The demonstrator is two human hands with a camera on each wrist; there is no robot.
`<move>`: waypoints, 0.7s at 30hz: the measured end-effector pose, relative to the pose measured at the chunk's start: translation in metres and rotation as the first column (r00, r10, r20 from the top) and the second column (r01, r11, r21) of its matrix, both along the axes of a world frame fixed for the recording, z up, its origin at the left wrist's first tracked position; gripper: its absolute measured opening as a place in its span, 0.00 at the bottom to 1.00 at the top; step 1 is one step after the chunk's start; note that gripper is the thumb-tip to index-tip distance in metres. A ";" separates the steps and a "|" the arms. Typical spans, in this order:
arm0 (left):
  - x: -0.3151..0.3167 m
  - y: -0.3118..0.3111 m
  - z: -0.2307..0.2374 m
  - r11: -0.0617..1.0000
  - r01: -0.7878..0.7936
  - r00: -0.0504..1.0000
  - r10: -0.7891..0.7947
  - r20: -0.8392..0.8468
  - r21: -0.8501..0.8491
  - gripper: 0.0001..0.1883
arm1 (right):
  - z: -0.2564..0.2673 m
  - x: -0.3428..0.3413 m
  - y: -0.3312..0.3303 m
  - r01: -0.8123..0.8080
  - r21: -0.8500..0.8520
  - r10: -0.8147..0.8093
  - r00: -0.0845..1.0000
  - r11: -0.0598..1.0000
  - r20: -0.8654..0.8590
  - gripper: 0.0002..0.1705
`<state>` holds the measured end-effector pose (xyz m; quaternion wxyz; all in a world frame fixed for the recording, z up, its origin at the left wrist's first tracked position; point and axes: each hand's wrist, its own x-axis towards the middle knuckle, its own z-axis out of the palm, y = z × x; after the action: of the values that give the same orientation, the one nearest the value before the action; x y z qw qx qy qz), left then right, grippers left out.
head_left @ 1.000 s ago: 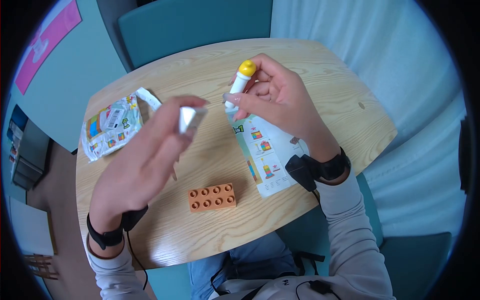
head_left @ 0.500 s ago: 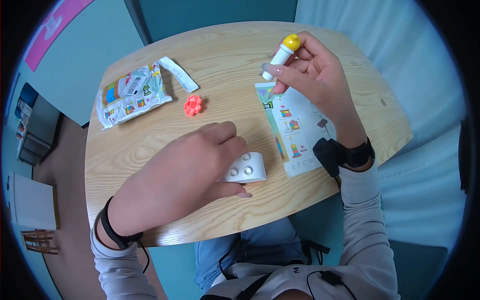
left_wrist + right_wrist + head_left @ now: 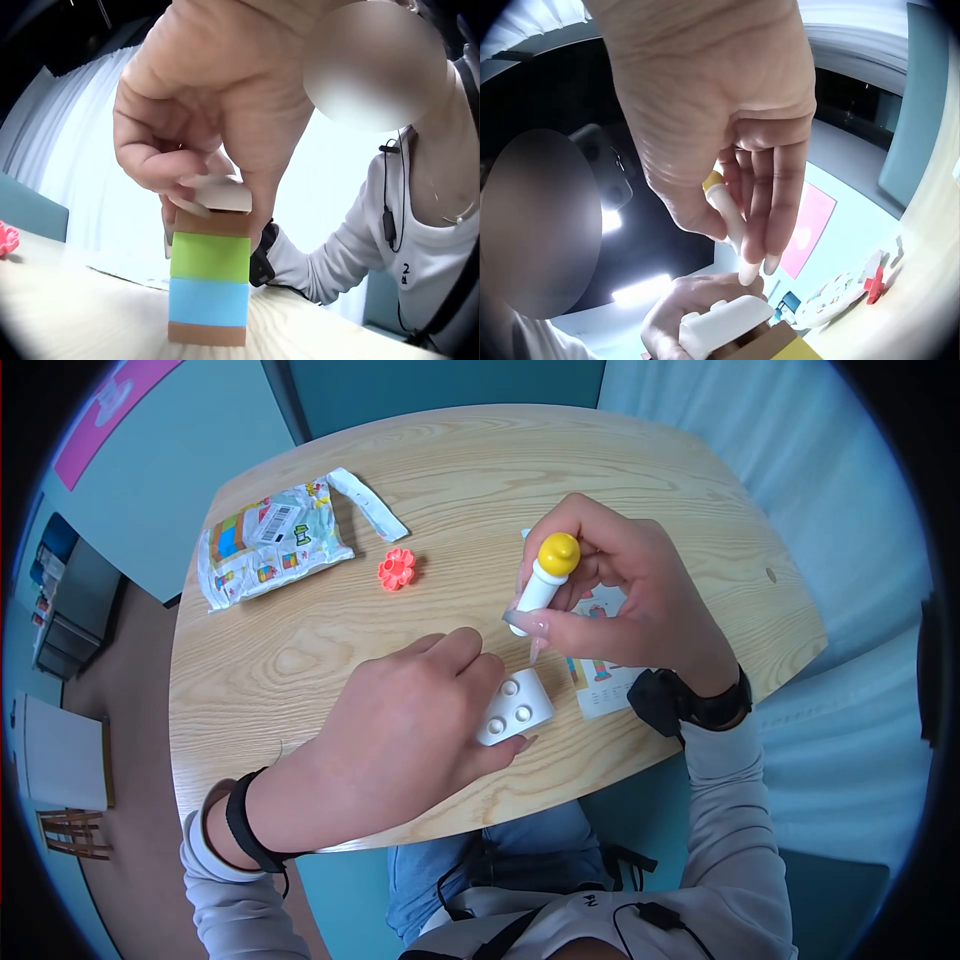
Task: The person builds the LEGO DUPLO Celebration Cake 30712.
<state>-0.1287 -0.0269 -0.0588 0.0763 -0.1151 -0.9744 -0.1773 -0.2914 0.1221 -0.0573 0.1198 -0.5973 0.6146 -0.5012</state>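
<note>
A white block (image 3: 515,707) with round studs tops a stack; my left hand (image 3: 400,735) grips it with thumb and fingers. Beneath it, the left wrist view shows a brown layer, a green block (image 3: 210,256), a blue block (image 3: 208,301) and a brown base (image 3: 206,334) standing upright on the table. Above and right of the white block, my right hand (image 3: 630,590) pinches a white candle-shaped piece (image 3: 538,592) with a yellow top (image 3: 559,554), tilted. In the right wrist view, the right fingertips are close to the left hand.
A coral flower piece (image 3: 396,569) lies on the table (image 3: 480,480) beside a printed plastic bag (image 3: 275,540) and its torn strip (image 3: 368,505). A printed sheet (image 3: 605,695) lies partly under the right hand. Curtains hang at the right.
My left hand has brought the white block down onto the stack, uncovering the coral flower piece. My right hand, still pinching the candle-shaped piece, has lately come down closer to the white block.
</note>
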 end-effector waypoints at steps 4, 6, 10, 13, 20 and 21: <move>0.001 0.002 0.002 0.998 -0.035 0.999 0.037 0.037 -0.046 0.19 | 0.002 0.002 0.002 -0.059 0.020 0.059 0.998 0.998 0.008 0.14; 0.000 0.003 0.003 0.998 -0.044 0.998 0.046 0.046 -0.050 0.19 | 0.004 0.007 0.003 -0.100 0.026 0.100 0.995 0.995 -0.007 0.13; -0.002 0.000 -0.006 0.999 -0.027 0.999 0.028 -0.018 0.036 0.20 | 0.009 0.018 0.004 -0.151 0.054 0.158 0.975 0.987 -0.155 0.11; -0.003 -0.002 -0.006 0.998 -0.022 1.000 0.022 -0.007 0.051 0.19 | 0.008 0.021 0.003 -0.141 0.074 0.153 0.966 0.987 -0.209 0.12; -0.006 -0.003 -0.001 1.000 -0.011 0.997 0.008 0.079 0.027 0.23 | 0.010 0.023 0.002 -0.154 0.165 0.188 0.957 0.974 -0.219 0.12; -0.006 -0.004 0.000 1.000 -0.004 0.994 0.002 0.111 0.021 0.24 | 0.009 0.023 0.002 -0.154 0.167 0.189 0.958 0.974 -0.215 0.12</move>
<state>-0.1351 -0.0312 -0.0589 0.0234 -0.1027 -0.9754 -0.1939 -0.2686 0.1239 -0.0480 0.1352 -0.6917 0.6055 -0.3696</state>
